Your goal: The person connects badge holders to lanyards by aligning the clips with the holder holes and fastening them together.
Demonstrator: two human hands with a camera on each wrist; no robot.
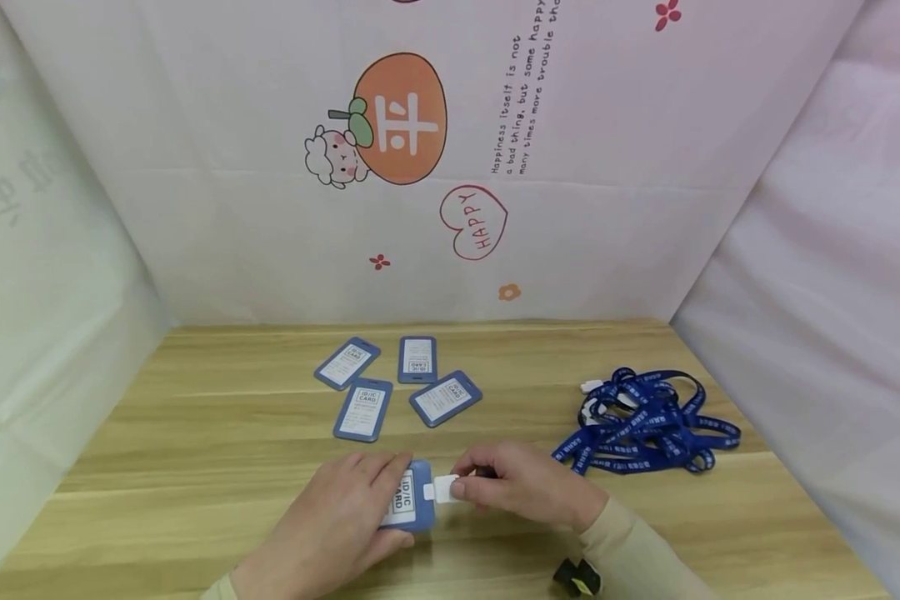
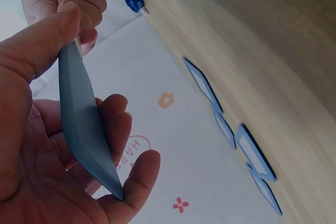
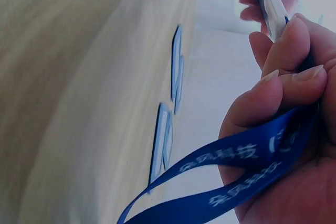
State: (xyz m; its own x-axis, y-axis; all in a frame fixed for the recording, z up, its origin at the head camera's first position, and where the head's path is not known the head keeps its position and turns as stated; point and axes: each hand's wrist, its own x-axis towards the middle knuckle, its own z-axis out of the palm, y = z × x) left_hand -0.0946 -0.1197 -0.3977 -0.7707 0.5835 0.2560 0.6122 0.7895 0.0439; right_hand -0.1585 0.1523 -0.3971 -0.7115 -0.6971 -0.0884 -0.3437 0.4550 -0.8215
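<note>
My left hand (image 1: 337,517) grips a blue ID card holder (image 1: 422,492) by its long edges, thumb on one side and fingers on the other. The holder's slotted end points right, and its card lies partly hidden under the hand. A white plastic clip (image 1: 446,489) meets that end, its narrow tab at the slot. The clip is pinched between thumb and fingers of my right hand (image 1: 525,487). From that hand trails a dark blue lanyard (image 3: 220,153) with white lettering, looped below the palm in the right wrist view.
Several more blue card holders, including one upright holder (image 1: 417,360) and one tilted holder (image 1: 446,398), lie flat behind the hands. A tangled pile of blue lanyards (image 1: 656,425) with white clips rests at right. A small black object (image 1: 577,577) sits by the right forearm.
</note>
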